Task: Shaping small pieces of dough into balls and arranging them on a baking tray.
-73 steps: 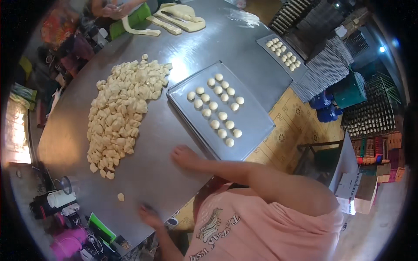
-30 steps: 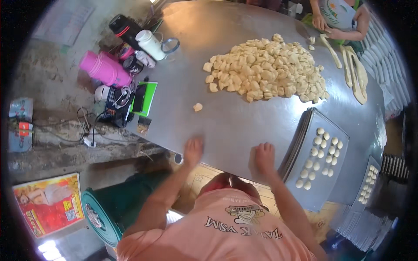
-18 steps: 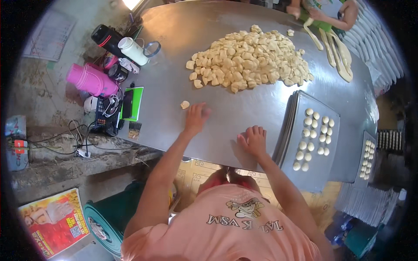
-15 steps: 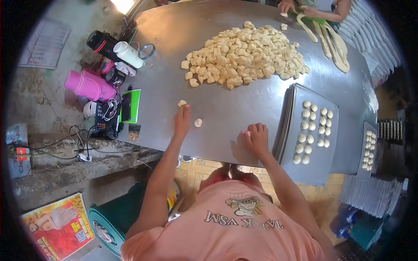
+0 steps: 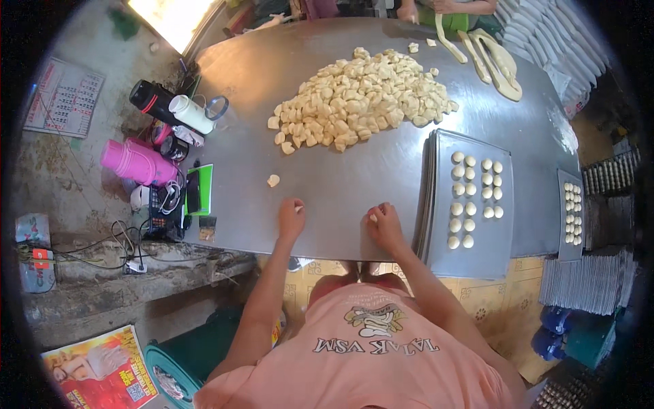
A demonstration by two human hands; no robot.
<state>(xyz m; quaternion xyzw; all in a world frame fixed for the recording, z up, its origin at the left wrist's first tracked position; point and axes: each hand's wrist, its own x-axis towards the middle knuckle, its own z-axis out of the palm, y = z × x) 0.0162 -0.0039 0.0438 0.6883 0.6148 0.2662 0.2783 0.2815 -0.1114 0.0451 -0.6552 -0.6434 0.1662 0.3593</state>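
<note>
L hand (image 5: pixel 291 218): bare, fingers curled in narrow, small pale dough bit (image 5: pixel 298 208) showing at fingertips, held. R hand (image 5: pixel 385 228): also curled, thumb side up, cream dough pc (image 5: pixel 373 218) pinched at thumb; can't tell how much more is tucked under the palm. Both hands at near edge of the big grey sheet-metal table (image 5: pixel 334 184), well apart from each other.

Lone flattish cream dough lump (image 5: pixel 273 180) on bare metal, fwd & slightly L of L hand, not touched. Big heap of cut cream dough chunks (image 5: pixel 368 99) mid-table, beyond both hands, a few pcs loose at its edges.

R of R hand: stack of flat grey metal trays, top tray (image 5: pixel 470 262) w/ round smooth off-white dough balls (image 5: pixel 470 208) set in two groups, gap between. Second smaller-looking grey tray (image 5: pixel 571 253) further R, also w/ balls.

Far side: co-worker's hand (image 5: pixel 446 7) on a long pale dough strip (image 5: pixel 449 46); thicker strips (image 5: pixel 501 65) lie next to it.

L end of table: pink plastic jug (image 5: pixel 139 162), white cylindrical bottle (image 5: pixel 191 112), black flask w/ red band (image 5: pixel 151 99), bright green flat folder (image 5: pixel 206 189) w/ dark slab on it.
</note>
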